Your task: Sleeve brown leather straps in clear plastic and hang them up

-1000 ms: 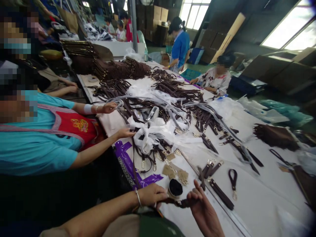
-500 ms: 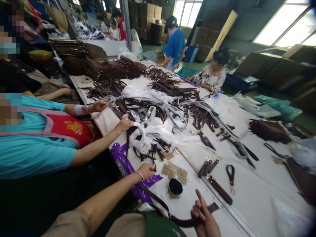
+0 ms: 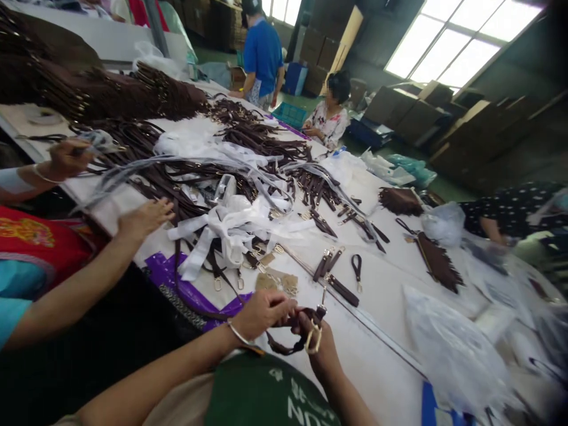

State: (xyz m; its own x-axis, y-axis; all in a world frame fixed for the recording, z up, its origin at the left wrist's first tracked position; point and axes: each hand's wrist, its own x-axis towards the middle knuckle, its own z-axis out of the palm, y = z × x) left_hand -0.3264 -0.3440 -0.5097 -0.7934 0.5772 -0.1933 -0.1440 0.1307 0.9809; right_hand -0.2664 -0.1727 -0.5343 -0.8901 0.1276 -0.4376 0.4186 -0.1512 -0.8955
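A dark brown strap (image 3: 284, 346) is gathered in a loop between my two hands, low in front of my green apron. My left hand (image 3: 261, 313), with a bracelet at the wrist, is closed with its fingertips pinching the strap. Close beside it, my right hand (image 3: 323, 346) is wrapped round the strap's end. A gold snap hook (image 3: 313, 338) hangs over the right fingers, and a silver-looking clasp (image 3: 321, 309) sticks up above them. Just beyond my left hand lie brown paper tags (image 3: 276, 281), partly covered by it.
A co-worker's hand (image 3: 146, 219) reaches over the strap pile (image 3: 186, 201) at the left. White wrapping strips (image 3: 226, 228) lie in the middle. Short wrist straps (image 3: 341, 290), a fringed brown pouch (image 3: 439, 263) and a clear plastic bag (image 3: 457, 343) are on the right.
My right hand has come up and left to meet my left hand, and both now hold the strap close together. The view has swung right. The black round item is no longer visible.
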